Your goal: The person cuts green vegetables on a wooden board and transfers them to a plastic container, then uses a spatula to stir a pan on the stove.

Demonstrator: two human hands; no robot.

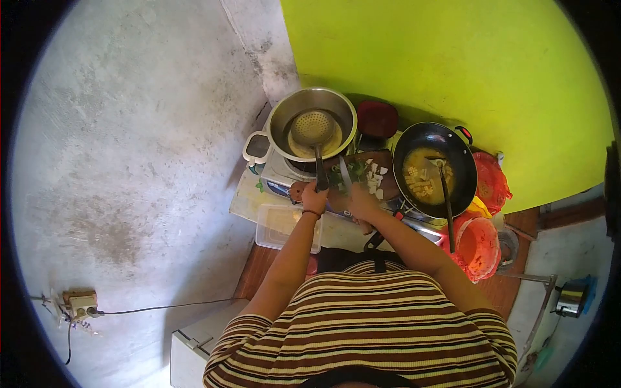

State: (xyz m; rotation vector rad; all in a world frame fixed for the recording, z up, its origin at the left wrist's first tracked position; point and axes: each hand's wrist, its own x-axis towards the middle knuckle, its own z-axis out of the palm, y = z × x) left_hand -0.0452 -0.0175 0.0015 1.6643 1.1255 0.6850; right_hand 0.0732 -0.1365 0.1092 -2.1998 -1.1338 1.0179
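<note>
My left hand [315,198] is closed around the black handle of a slotted skimmer [313,128]. The skimmer's perforated bowl is over the cloudy liquid inside a large metal pot [279,105]. In my right hand [363,202] is a knife [345,173], its blade pointing away from me over a dark cutting board [387,159]. White chopped pieces [374,177] lie on the board to the right of the blade. Green leafy pieces [356,169] are gathered close around the knife. My fingers partly hide both handles.
At right, a black wok [467,169] holds yellowish broth with pieces and a long-handled turner [447,200]. A clear plastic container [272,227] stands at the counter's front left. Red plastic bags [475,242] and a dark red container [378,119] are nearby.
</note>
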